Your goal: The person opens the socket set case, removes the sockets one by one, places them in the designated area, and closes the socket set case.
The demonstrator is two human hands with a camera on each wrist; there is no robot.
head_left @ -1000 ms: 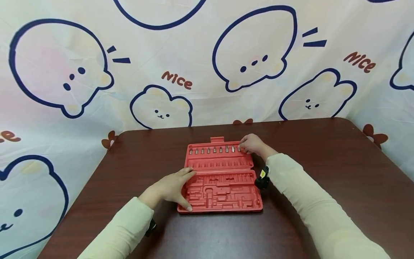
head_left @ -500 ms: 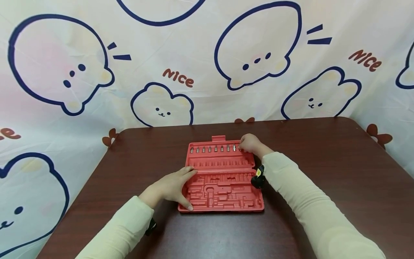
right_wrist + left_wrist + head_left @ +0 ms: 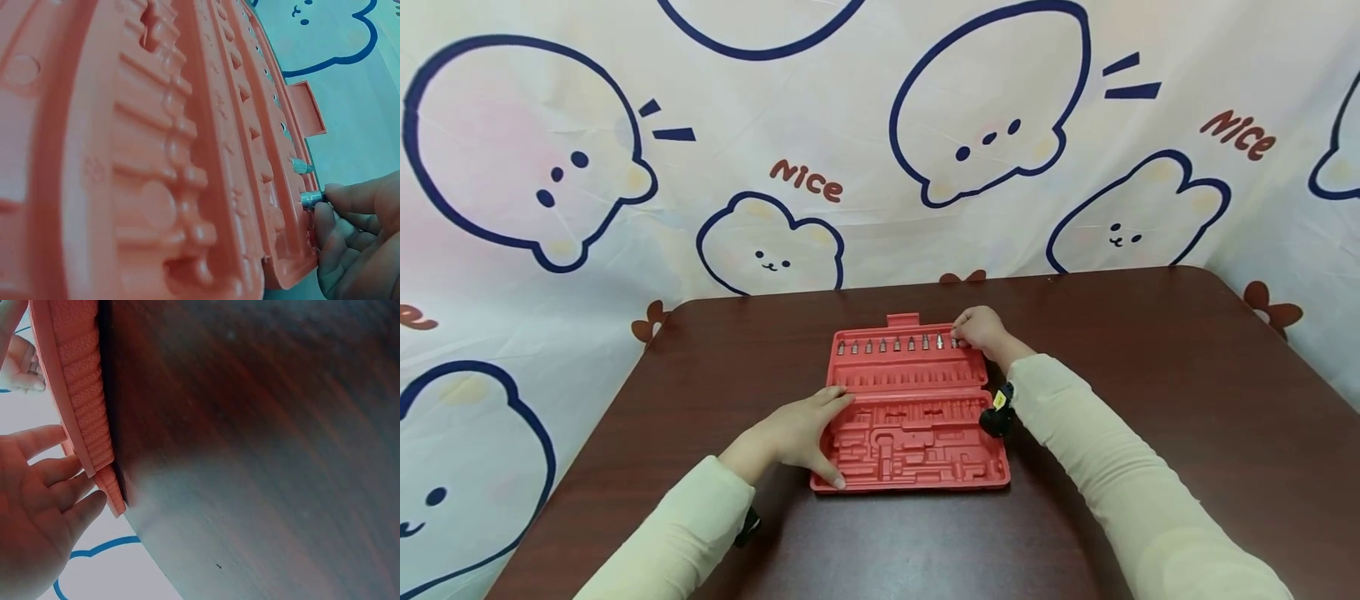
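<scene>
A red plastic tool case (image 3: 917,486) lies unfolded flat on the table, its moulded slots facing up. Along the far half stands a row of several small metal bits (image 3: 897,344). At the right end of that row my right hand (image 3: 985,331) pinches one silvery ridged bit (image 3: 312,199) between thumb and fingers, its base at the case's slot. Another metal bit (image 3: 300,165) stands just beside it. My left hand (image 3: 797,432) rests against the case's left edge, fingers spread and fairly straight, thumb at the near corner.
The dark brown wooden table (image 3: 730,350) extends around the case on all sides. A cloth backdrop (image 3: 865,150) with bear drawings hangs behind it. A red latch tab (image 3: 903,320) sticks out from the case's far edge.
My right hand stays at the row's right end, its fingers shifting slightly at the last bit and its wrist moving a little left. The left hand and case hold their places.
</scene>
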